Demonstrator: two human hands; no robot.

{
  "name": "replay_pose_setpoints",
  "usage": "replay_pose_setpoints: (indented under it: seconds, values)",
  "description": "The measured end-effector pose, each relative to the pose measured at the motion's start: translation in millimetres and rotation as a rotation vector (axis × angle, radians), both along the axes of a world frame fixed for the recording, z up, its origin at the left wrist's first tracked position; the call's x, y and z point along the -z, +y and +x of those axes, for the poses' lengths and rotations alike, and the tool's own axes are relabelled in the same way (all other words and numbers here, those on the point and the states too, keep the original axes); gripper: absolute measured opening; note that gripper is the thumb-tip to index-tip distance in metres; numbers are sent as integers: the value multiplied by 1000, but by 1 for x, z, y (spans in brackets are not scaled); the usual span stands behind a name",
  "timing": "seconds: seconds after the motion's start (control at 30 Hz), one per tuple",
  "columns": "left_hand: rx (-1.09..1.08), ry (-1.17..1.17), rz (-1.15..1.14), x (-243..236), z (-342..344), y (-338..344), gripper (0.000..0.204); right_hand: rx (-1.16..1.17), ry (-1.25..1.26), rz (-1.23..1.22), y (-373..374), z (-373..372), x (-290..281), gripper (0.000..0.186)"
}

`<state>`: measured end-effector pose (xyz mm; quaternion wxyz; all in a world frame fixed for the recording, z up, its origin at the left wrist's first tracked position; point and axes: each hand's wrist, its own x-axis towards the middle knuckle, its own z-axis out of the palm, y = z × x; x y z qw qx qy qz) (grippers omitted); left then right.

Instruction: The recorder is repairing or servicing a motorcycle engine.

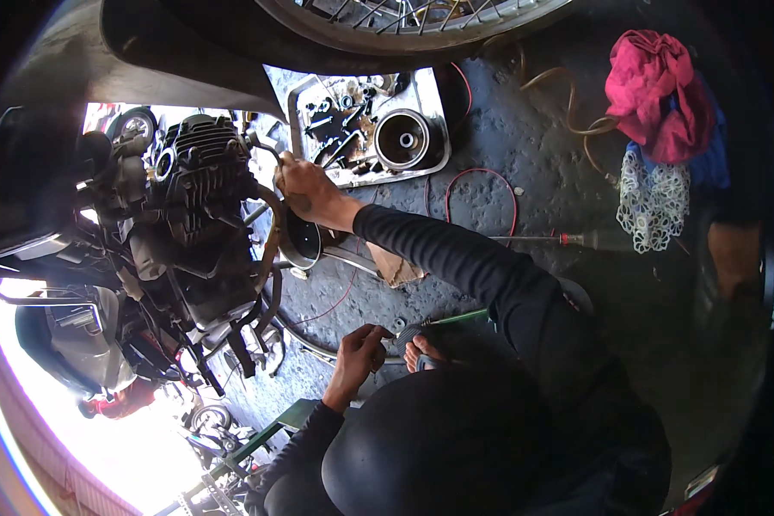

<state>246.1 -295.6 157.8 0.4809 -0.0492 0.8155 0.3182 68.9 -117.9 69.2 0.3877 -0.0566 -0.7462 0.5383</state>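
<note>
Engine work seems in hand: the right hand (pixel 312 196) sits beside the black finned metal engine (pixel 199 168), grip unclear; the left hand (pixel 355 361) has fingers pressed together. Next calls for steady right-hand support.

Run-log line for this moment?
left hand: near sandalled foot, hold unclear | right hand: beside engine, hold unclear | tray: holds round metal drum | pink cloth: picture's right

Pink cloth (pixel 649 99), white ring-patterned mesh (pixel 652 202), dark grey engine (pixel 202 172), silver tray (pixel 428 99), red cord (pixel 482 169)
</note>
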Motion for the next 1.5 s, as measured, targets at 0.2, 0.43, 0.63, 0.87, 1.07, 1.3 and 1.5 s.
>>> replay_pose_setpoints:
  seconds: [0.2, 0.43, 0.63, 0.87, 1.07, 1.3, 1.5]
  values:
    - [-22, 3, -22, -5, 1, -3, 29, 39, 50, 38, 2, -15, 7, 13]
    - [2, 22, -10, -5, -2, 1, 29, -23, -8, -18, 10, -19, 16, 19]
    - [42, 15, -36, -9, 0, 12, 29, 204, 154, 147, 10, -31, 27, 20]
    - [51, 25, -4, -10, 2, 8, 29, 44, -135, 51, 4, -26, 11, 18]
    - [9, 14, -10, -8, 4, 3, 30, -21, -106, 210, 6, -26, 19, 17]
    - [26, 16, -18, -11, 1, 9, 29, 208, 56, 556, 4, -5, 24, 23]
    - [5, 22, 10, -6, 5, 2, 29, -542, -174, -262, 55, 34, -42, 32]
